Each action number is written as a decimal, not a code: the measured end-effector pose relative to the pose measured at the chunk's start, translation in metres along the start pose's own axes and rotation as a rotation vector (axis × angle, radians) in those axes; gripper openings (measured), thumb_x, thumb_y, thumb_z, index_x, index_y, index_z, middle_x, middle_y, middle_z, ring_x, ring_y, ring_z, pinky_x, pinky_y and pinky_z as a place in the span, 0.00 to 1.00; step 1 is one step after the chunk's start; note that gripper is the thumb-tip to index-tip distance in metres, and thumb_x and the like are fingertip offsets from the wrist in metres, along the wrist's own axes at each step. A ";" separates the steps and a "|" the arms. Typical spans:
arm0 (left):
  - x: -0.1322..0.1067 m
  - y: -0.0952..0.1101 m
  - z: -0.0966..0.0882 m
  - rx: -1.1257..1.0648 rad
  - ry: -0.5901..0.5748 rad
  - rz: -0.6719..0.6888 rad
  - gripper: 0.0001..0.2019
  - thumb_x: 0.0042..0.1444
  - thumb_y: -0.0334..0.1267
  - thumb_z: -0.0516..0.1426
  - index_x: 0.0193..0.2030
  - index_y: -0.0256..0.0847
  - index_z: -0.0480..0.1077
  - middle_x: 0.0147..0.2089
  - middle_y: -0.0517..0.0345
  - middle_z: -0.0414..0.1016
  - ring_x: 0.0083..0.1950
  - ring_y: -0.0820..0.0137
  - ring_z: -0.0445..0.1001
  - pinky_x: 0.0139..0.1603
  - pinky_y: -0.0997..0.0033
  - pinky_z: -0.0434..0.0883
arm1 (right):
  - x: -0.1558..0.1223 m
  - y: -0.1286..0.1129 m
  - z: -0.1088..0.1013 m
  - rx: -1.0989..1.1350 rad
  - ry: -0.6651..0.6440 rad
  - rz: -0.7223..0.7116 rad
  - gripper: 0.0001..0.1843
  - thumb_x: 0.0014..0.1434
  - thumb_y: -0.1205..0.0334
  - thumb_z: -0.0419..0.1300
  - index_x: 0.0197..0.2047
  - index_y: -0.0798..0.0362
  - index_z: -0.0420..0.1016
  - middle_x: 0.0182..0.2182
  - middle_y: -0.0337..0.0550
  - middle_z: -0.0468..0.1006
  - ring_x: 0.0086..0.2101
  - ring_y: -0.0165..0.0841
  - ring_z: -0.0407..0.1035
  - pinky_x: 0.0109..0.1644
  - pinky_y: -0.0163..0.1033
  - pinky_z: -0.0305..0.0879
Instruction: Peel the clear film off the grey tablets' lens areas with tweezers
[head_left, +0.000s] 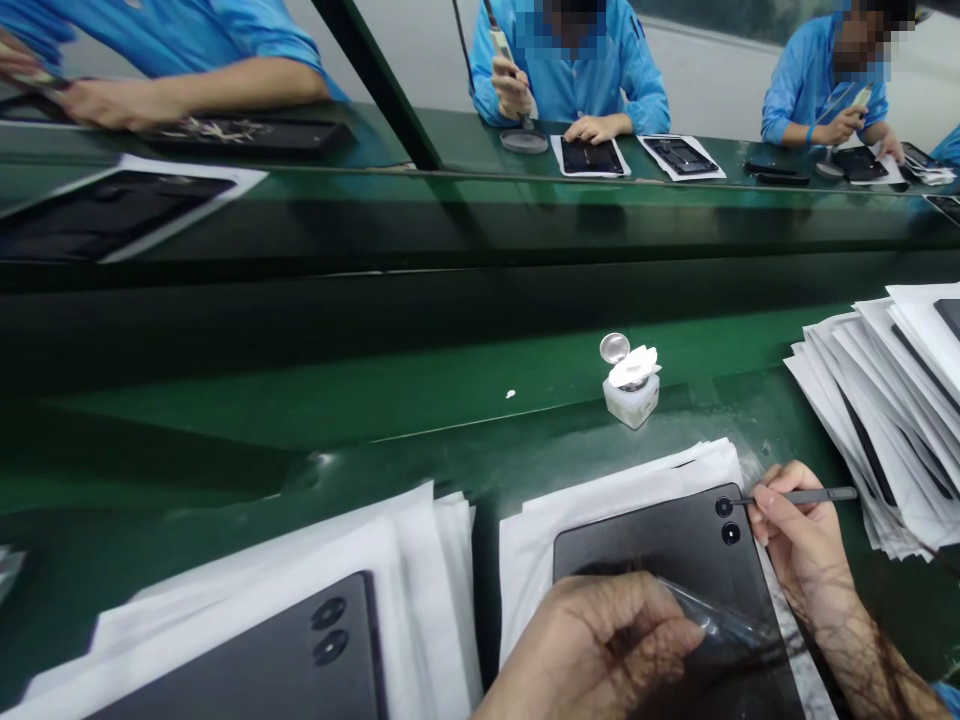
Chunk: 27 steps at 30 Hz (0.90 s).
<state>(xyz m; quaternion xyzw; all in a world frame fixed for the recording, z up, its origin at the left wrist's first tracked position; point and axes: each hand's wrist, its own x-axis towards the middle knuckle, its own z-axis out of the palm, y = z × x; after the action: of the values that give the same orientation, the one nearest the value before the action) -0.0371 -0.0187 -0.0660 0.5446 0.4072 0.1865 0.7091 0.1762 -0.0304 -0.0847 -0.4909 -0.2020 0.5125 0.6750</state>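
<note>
Gripping the slim dark tool (pixel 832 495) with the right hand (pixel 802 545), fingertips closed around it, I have its tip at the upper lens ring (pixel 724 507) of the dark tablet (pixel 637 535); contact unconfirmed. Tool's long axis runs left-right: tip left, blunt end out past the fingers. Left hand (pixel 592 640) pinches clear film (pixel 724 618) over the tablet; film trails right. Tablet lies on white sheets (pixel 525 560), lenses up, at its far right corner. Near end out of frame, so I can't tell its long axis. Far side: I get most room, green table (pixel 555 455) between the sheets and the small white bottle (pixel 631 400). Left side: narrow gap, then left paper stack (pixel 420 590). Right edge: right hand just beside it, right paper stack (pixel 892 400) beyond.
</note>
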 end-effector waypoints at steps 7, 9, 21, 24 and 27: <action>0.002 0.001 0.000 0.045 0.003 0.033 0.18 0.55 0.56 0.62 0.24 0.44 0.77 0.22 0.63 0.73 0.24 0.70 0.67 0.26 0.71 0.62 | -0.001 0.000 -0.001 -0.002 -0.001 -0.006 0.14 0.47 0.62 0.77 0.26 0.49 0.74 0.21 0.30 0.75 0.18 0.23 0.66 0.22 0.27 0.63; 0.002 0.000 0.000 0.045 0.019 0.033 0.17 0.54 0.55 0.62 0.24 0.45 0.77 0.22 0.63 0.73 0.23 0.71 0.65 0.26 0.71 0.63 | -0.001 0.000 -0.001 0.002 -0.002 -0.012 0.14 0.47 0.62 0.77 0.26 0.49 0.74 0.21 0.30 0.75 0.18 0.23 0.67 0.22 0.27 0.63; 0.002 0.007 0.001 0.050 0.014 0.013 0.18 0.52 0.55 0.62 0.22 0.45 0.76 0.21 0.62 0.73 0.23 0.71 0.66 0.26 0.72 0.64 | -0.004 -0.016 -0.008 0.030 -0.029 -0.033 0.12 0.48 0.61 0.76 0.28 0.47 0.75 0.26 0.32 0.74 0.20 0.24 0.66 0.24 0.29 0.65; 0.002 -0.004 0.000 0.019 0.006 0.031 0.18 0.53 0.56 0.62 0.23 0.46 0.76 0.21 0.62 0.74 0.23 0.70 0.66 0.26 0.73 0.65 | -0.011 -0.031 -0.022 -0.041 -0.281 0.004 0.10 0.49 0.61 0.74 0.29 0.45 0.77 0.27 0.36 0.76 0.20 0.28 0.66 0.19 0.31 0.60; 0.002 -0.006 -0.001 0.051 0.025 0.046 0.18 0.54 0.57 0.61 0.23 0.47 0.77 0.21 0.61 0.76 0.23 0.69 0.69 0.25 0.73 0.65 | -0.020 -0.042 -0.035 -0.193 -0.475 0.048 0.08 0.50 0.63 0.73 0.29 0.43 0.79 0.28 0.39 0.78 0.23 0.33 0.68 0.22 0.35 0.61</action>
<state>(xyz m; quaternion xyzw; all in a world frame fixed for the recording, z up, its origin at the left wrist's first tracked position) -0.0378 -0.0182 -0.0722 0.5692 0.4082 0.1991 0.6854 0.2160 -0.0641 -0.0585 -0.4236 -0.3910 0.6077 0.5462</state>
